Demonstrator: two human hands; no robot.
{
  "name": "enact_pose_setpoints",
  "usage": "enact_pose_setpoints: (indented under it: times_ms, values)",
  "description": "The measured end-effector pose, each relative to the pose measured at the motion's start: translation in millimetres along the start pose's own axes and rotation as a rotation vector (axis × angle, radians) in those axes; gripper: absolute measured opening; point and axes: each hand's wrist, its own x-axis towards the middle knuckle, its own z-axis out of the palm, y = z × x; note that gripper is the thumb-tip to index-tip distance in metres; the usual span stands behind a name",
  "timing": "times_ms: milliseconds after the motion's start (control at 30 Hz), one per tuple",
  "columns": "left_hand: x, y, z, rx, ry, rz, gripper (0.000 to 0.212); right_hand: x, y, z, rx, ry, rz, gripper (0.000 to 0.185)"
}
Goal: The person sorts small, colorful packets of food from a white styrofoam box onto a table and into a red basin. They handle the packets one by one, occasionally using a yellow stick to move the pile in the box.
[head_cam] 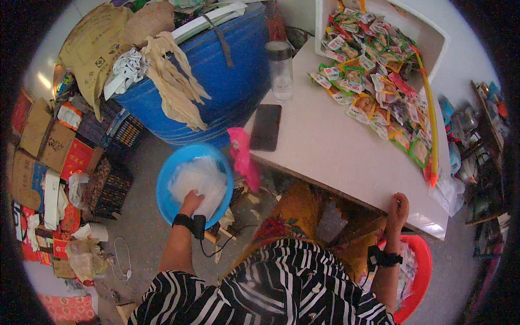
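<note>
My left hand [192, 202] reaches into a light blue plastic basin [161, 191] and touches a stack of clear plastic bags [203, 178]; whether its fingers grip one is unclear. My right hand [399, 209], fingers curled, is at the near edge of the white table [321, 138], above a red basin [424, 264] that holds plastic packets. Nothing shows clearly in it. Many small food packets [378, 97] spill from a white foam box [438, 36] onto the table, with a yellow stick with orange ends [430, 122] along their right side.
A dark phone [265, 127] and a clear bottle with a dark lid [280, 73] stand or lie at the table's left. A pink bag [243, 158] hangs by its corner. Behind the blue basin is a large blue barrel [227, 85]; cardboard boxes [53, 142] are piled at far left.
</note>
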Motion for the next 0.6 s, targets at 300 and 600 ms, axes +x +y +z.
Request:
enact_pose_setpoints:
  times_ms: [300,600]
  values:
    - [5.1,-53.5,26.6,-0.165,0.233,0.082,0.020,0.4,0.2,8.8,-0.119,0.021,-0.059,0.014]
    - [-17.8,11.1,-30.3,-0.295,0.653,0.198,0.014,-2.1,-7.9,10.1,-0.048,-0.009,0.053,0.014]
